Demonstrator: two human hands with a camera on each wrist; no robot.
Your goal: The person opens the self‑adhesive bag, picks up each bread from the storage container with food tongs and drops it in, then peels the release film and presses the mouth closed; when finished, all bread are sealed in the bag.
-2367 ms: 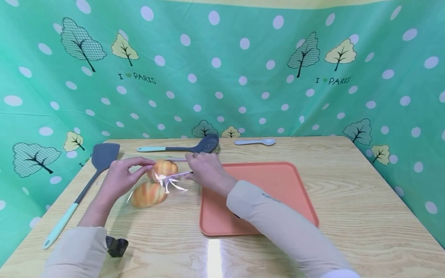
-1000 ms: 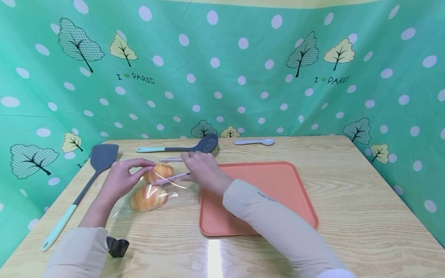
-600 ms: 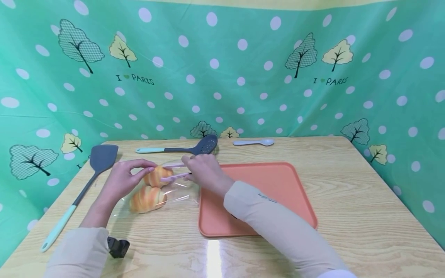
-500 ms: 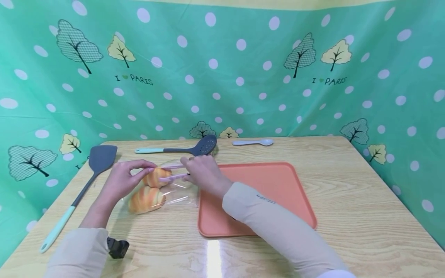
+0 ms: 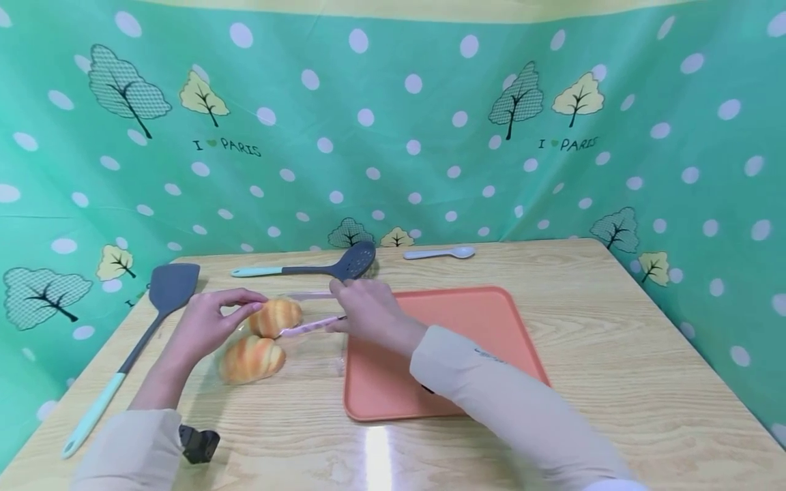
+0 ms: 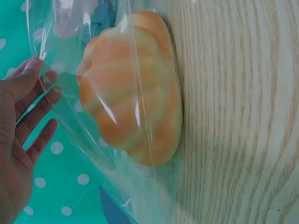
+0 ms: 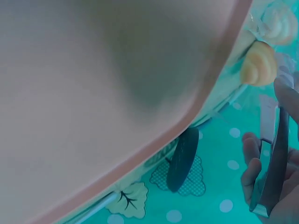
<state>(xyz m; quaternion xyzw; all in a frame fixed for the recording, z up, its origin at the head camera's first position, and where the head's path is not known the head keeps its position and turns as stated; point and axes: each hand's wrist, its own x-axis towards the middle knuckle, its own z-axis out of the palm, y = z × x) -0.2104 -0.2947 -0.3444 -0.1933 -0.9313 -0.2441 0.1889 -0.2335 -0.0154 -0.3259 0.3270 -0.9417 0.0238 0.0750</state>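
Note:
Two croissant-like bread rolls lie at the left of the table inside a clear plastic bag (image 6: 70,51): an upper roll (image 5: 276,317) and a lower roll (image 5: 252,359). Thumb and fingertips of my left hand (image 5: 211,324) pinch the bag's edge beside the upper roll. My right hand (image 5: 374,310) grips tongs (image 7: 279,140) with pale purple tips and metal arms. Those arms are spread apart and point left, with the lower tip beside the upper roll's right side. Whether the tips touch the roll cannot be told.
A pink tray (image 5: 467,341) lies under my right forearm. A grey turner (image 5: 175,286) with a mint handle is at the far left. A slotted spoon (image 5: 356,260) and a small pale spoon (image 5: 462,252) lie along the back edge.
Since half a second ago, the tongs' arms have spread wider and my right hand has shifted right. Earlier the lower tip lay over the upper roll. My left hand keeps its pinch.

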